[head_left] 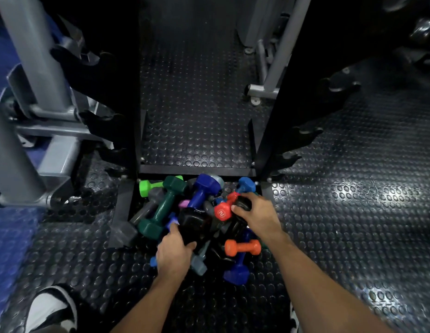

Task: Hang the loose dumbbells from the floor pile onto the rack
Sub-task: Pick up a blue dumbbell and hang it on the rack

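Observation:
A pile of coloured dumbbells lies on the floor at the foot of a black rack (197,168). My left hand (174,253) grips the near end of a big black dumbbell (193,223) in the middle of the pile. My right hand (256,213) is closed over the head of another black dumbbell (242,204), beside a red one (223,211). Around them lie a dark green dumbbell (161,207), a dark blue one (202,189), a bright green one (149,187) and an orange one (242,247). The rack's black hooks (305,133) on both uprights hold nothing.
Grey machine frames stand at the left (36,68) and behind the rack at the right (269,87). The floor is black studded rubber (353,212), with a blue mat (9,241) at the left. My shoes show at the bottom left (50,308) and at the bottom edge near the middle (294,320).

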Demonstrator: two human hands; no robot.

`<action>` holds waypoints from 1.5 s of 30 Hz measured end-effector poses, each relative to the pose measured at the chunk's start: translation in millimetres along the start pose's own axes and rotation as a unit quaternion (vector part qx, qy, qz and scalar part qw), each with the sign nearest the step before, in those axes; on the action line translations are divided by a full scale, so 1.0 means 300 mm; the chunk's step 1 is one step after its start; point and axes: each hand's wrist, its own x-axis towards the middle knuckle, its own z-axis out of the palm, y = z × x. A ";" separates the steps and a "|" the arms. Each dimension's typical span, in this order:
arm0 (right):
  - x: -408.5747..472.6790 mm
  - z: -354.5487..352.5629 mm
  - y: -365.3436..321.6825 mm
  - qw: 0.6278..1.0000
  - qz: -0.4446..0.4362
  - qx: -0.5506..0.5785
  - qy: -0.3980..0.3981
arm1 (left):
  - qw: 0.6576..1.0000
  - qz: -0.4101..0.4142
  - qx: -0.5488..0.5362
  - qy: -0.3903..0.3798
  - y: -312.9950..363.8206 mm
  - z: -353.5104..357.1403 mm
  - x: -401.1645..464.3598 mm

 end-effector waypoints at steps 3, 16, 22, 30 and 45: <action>-0.038 0.007 0.016 1.000 0.005 0.011 0.013 | 0.999 -0.016 -0.045 0.008 -0.012 0.012 -0.009; -0.266 0.040 -0.011 0.994 0.012 0.014 0.104 | 0.996 -0.009 0.079 -0.052 -0.082 0.051 -0.020; -0.321 0.078 -0.036 0.989 0.035 0.001 0.143 | 0.996 -0.006 0.051 -0.069 -0.079 0.053 -0.025; -0.227 0.009 -0.003 0.995 0.026 0.050 0.087 | 0.996 0.020 -0.030 -0.079 -0.101 0.041 -0.027; 0.025 -0.040 -0.016 0.985 0.135 0.107 -0.009 | 0.990 0.045 -0.083 -0.104 -0.204 0.109 -0.172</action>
